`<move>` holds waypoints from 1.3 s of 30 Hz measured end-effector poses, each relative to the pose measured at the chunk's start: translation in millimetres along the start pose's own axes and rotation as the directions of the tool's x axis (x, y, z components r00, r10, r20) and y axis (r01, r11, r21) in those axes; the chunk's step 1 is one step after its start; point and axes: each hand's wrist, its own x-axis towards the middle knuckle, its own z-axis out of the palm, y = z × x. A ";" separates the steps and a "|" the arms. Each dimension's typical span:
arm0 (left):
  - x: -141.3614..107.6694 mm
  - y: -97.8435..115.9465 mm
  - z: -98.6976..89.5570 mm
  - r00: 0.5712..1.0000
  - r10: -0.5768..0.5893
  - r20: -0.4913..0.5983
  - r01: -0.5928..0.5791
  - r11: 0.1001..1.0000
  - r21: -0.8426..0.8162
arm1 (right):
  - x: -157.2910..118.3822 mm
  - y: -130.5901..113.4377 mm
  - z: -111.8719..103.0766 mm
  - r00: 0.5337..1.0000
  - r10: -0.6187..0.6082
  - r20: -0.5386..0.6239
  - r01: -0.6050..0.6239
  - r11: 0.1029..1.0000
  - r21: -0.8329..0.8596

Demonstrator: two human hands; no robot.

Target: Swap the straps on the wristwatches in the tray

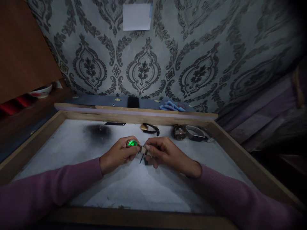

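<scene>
Between my two hands is a wristwatch (132, 143) whose round face shines green. My left hand (122, 150) is closed around the watch case, with the thumb pressed near the strap end. My right hand (161, 151) pinches the pale strap (144, 150) on the other side. Below the fingers, a thin dark piece and a small dark block show on the white surface; I cannot tell what they are. Just beyond my hands lies a gold watch (144, 127) with a black strap.
A wooden rim (134, 115) frames the white surface. At the back right lie a brown-toned watch (179, 132) and a grey-strapped watch (194, 133). A flat black strip (115, 123) rests at the back left. Behind the rim are a blue cloth (172, 106) and a black phone-like slab (133, 103).
</scene>
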 end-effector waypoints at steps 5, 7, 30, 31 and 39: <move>0.1 -0.7 0.4 1.000 0.002 -0.002 -0.002 1.000 -0.011 | 0.6 -0.9 3.5 1.000 -0.008 -0.028 0.007 0.998 -0.056; -0.2 0.0 0.7 1.000 0.006 -0.003 -0.006 1.000 -0.004 | 0.7 -1.3 4.9 0.998 -0.028 -0.047 0.023 0.995 -0.102; -2.7 -1.4 2.3 1.000 0.024 -0.001 -0.024 0.999 0.046 | -0.4 -0.2 7.2 0.982 -0.157 -0.100 0.130 0.962 -0.240; -2.7 -1.3 2.4 1.000 0.021 -0.004 -0.021 0.999 0.039 | -0.3 0.2 7.0 0.983 -0.156 -0.099 0.129 0.963 -0.238; -4.1 0.4 4.8 0.999 0.000 -0.036 0.000 1.000 -0.009 | 0.1 0.3 5.8 0.982 -0.160 -0.099 0.132 0.961 -0.242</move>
